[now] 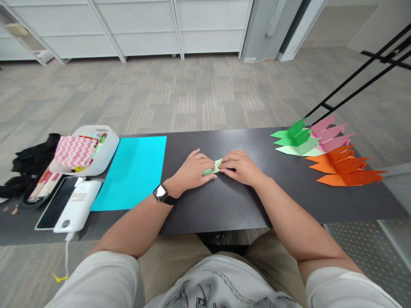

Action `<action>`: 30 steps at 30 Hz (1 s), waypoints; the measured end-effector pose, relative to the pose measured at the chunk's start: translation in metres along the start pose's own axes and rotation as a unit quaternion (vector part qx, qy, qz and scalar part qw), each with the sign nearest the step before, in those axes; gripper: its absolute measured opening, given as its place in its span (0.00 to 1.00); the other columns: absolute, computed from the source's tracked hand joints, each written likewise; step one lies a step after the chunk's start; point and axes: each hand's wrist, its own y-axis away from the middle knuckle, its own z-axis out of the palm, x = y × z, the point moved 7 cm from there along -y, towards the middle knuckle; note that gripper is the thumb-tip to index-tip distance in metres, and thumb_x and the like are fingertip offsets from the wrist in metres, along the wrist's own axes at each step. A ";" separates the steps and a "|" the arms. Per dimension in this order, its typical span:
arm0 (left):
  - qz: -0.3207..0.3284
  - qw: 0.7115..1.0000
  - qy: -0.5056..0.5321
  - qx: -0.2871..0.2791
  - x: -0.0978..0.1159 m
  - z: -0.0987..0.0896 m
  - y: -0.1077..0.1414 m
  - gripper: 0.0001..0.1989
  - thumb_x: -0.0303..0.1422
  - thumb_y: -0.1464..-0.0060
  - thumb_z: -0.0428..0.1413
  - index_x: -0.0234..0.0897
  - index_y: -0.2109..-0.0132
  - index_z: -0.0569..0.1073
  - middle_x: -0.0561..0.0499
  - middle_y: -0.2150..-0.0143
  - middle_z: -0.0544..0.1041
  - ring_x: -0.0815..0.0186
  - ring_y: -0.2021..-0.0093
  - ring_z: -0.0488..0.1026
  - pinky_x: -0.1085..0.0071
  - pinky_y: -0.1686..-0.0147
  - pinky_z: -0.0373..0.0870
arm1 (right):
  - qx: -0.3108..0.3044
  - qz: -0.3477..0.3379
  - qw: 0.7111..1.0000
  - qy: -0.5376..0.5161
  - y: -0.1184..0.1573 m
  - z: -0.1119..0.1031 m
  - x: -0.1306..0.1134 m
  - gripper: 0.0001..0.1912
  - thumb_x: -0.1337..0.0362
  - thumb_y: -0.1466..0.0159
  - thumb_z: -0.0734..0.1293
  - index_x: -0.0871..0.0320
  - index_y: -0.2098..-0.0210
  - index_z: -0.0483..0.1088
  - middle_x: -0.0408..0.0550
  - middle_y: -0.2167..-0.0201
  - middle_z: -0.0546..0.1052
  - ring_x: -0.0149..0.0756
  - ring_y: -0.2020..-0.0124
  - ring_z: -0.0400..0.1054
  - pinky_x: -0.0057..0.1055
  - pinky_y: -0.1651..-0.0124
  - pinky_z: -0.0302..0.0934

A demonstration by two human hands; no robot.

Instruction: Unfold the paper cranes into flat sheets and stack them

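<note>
A small strip of folded pale green paper [217,164] lies on the dark table in front of me, largely covered by my fingers. My left hand [195,170], with a watch on its wrist, presses the strip's left end down, fingers over it and thumb along the near edge. At the other end, my right hand [240,167] pinches the paper between thumb and bent fingers. To the right stand folded paper pieces with pointed tips: green ones [297,134], a pale green one [305,147], pink ones [334,132] and orange ones [346,167].
A blue sheet [138,171] lies flat left of my hands. Farther left are a white basket [111,147] with a pink zigzag packet [75,150], a phone [59,201], a white power bank [78,205] with a cable, and a black cloth item [35,156].
</note>
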 end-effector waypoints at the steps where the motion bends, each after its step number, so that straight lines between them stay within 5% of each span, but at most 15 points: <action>1: 0.000 1.000 0.003 0.000 0.000 0.001 0.000 0.12 0.43 0.32 0.60 0.44 0.48 0.81 0.49 0.45 0.85 0.56 0.40 0.77 0.43 0.24 0.51 | -0.001 -0.003 1.000 -0.002 0.000 0.000 0.000 0.11 0.55 0.26 0.69 0.45 0.51 0.85 0.48 0.53 0.84 0.46 0.48 0.75 0.47 0.40 0.62; 30: -0.050 0.996 0.060 -0.043 -0.004 0.011 -0.003 0.08 0.38 0.30 0.59 0.49 0.53 0.84 0.53 0.40 0.83 0.58 0.39 0.75 0.38 0.23 0.46 | -0.010 0.040 0.999 -0.022 0.003 0.007 0.001 0.06 0.61 0.28 0.71 0.51 0.62 0.80 0.47 0.57 0.82 0.44 0.52 0.73 0.45 0.44 0.56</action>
